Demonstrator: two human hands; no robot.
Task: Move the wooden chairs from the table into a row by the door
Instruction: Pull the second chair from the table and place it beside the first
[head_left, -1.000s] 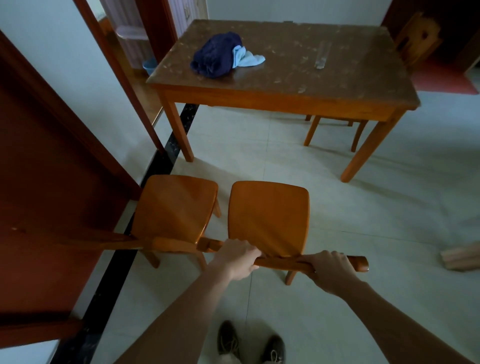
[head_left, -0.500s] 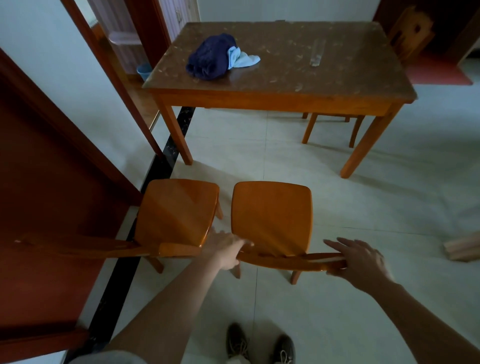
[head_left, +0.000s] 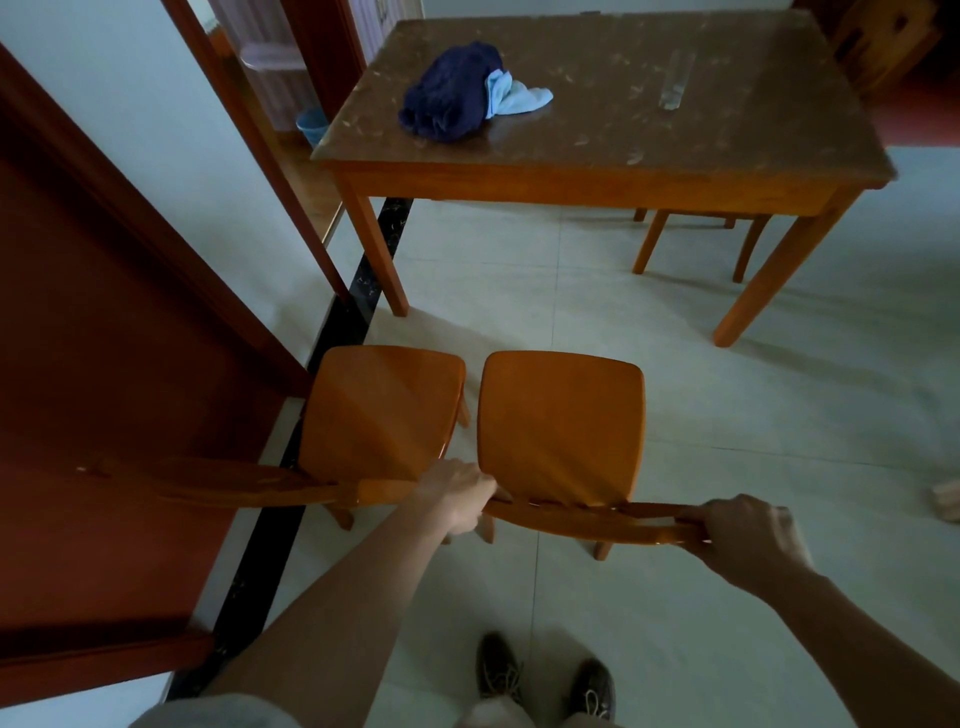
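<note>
Two orange wooden chairs stand side by side on the tile floor in front of me, seats facing the table. The right chair (head_left: 561, 426) has its backrest top rail under both hands: my left hand (head_left: 460, 496) grips its left end, my right hand (head_left: 743, 535) grips its right end. The left chair (head_left: 382, 410) stands next to the dark red door (head_left: 104, 364), its backrest stretching left in front of the door. A third chair (head_left: 696, 234) is tucked under the far side of the wooden table (head_left: 597, 176); only its legs show.
A dark blue cloth (head_left: 449, 93) and a light blue cloth (head_left: 514, 96) lie on the table, with a clear ruler (head_left: 675, 83). A blue bucket (head_left: 311, 124) sits in the doorway behind. Another wooden chair (head_left: 883, 41) stands at the far right. A pale wooden piece (head_left: 945, 499) lies at the right edge.
Half a second ago my right hand was off the backrest with fingers spread; now it is closed on the rail's right end again. The right chair has shifted slightly closer to the left chair.
</note>
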